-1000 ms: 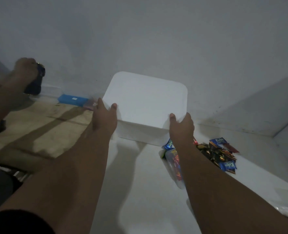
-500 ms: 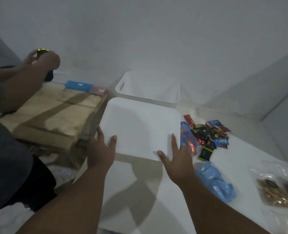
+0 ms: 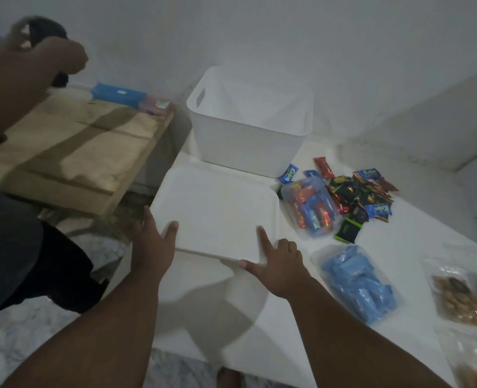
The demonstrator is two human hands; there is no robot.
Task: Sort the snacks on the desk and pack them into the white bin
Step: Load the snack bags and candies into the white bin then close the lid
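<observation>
Both your hands grip the white lid (image 3: 217, 211), left hand (image 3: 152, 245) at its left edge, right hand (image 3: 280, 264) at the near corner; a second ago it covered the white bin (image 3: 248, 147). Now the bin stands open behind it, snacks (image 3: 352, 197) just right, ready for sorting.

White bin (image 3: 248, 141) open-topped, mouth unobstructed from above. White lid (image 3: 217, 217) held flat by 2 hands, blocks near approach to bin. Loose snack pile (image 3: 357, 197) and bagged snacks (image 3: 310, 211) crowd bin's right; blue-packet bag (image 3: 354, 284) nearer.
</observation>
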